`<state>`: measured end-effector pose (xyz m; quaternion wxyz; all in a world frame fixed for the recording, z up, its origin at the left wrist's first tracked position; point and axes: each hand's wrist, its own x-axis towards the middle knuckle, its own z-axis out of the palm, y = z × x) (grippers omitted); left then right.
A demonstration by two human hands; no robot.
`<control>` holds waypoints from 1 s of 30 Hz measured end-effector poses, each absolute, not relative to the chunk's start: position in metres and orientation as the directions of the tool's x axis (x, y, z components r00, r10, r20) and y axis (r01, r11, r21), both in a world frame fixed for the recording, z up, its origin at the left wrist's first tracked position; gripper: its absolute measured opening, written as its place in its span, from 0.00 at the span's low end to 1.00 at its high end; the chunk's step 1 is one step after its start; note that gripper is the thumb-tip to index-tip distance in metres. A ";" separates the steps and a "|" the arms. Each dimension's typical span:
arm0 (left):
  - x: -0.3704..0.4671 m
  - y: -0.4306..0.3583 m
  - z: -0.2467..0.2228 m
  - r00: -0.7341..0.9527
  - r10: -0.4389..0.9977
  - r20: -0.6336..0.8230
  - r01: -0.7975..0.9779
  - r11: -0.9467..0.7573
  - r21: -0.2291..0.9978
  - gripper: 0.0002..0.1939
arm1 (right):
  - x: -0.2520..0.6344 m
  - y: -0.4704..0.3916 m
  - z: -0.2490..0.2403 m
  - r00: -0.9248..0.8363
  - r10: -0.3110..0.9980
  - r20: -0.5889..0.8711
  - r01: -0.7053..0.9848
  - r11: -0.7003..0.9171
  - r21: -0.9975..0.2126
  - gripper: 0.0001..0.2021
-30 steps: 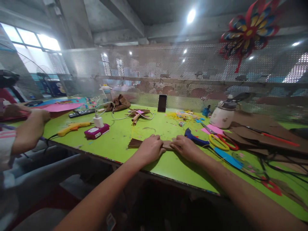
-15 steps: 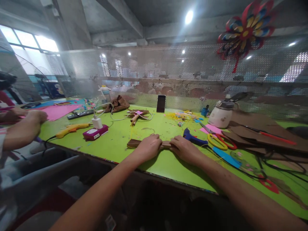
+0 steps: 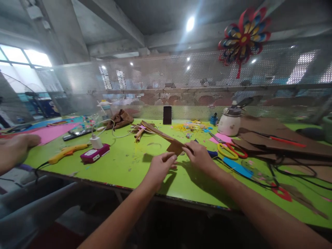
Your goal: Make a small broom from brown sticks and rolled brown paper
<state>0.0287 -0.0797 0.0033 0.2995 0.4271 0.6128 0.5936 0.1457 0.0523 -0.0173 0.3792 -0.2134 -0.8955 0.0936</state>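
Observation:
A folded strip of brown paper is raised at a slant above the green table, its long end pointing to the far left and a short flap hanging down. My right hand is closed on its near end, thumb and fingers pinching it. Just below the flap is my left hand, fingers loosely curled and slightly apart, with no paper visible in them. A thin yellow strand runs along the strip. Behind my right hand, a blue glue gun lies partly hidden.
Scissors, brown paper sheets and a white bottle are to the right. A purple power socket and yellow glue gun lie left. A phone stands at the back. Another person's hand is at far left.
The brown paper strip, earlier flat under both hands, is now lifted and angled away. My left hand has come off it and moved down. The view has turned slightly right.

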 end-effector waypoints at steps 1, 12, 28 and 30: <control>0.030 -0.074 0.004 -0.461 0.885 0.071 -0.005 -0.082 0.997 0.08 | 0.146 0.050 -0.017 -0.612 0.442 0.656 0.316 0.897 -0.310 0.09; 0.047 -0.040 0.014 -0.519 0.849 0.102 -0.285 -0.284 0.915 0.14 | 0.151 0.033 -0.011 -0.583 0.366 0.725 0.390 0.909 -0.146 0.12; 0.059 -0.019 0.034 -0.528 0.846 0.077 -0.430 -0.345 0.834 0.07 | 0.149 0.037 -0.010 -0.480 0.443 0.757 0.352 0.888 -0.296 0.06; 0.062 -0.014 0.035 -0.527 0.847 0.066 -0.448 -0.343 0.826 0.05 | 0.148 0.038 -0.011 -0.488 0.428 0.761 0.396 0.885 -0.244 0.07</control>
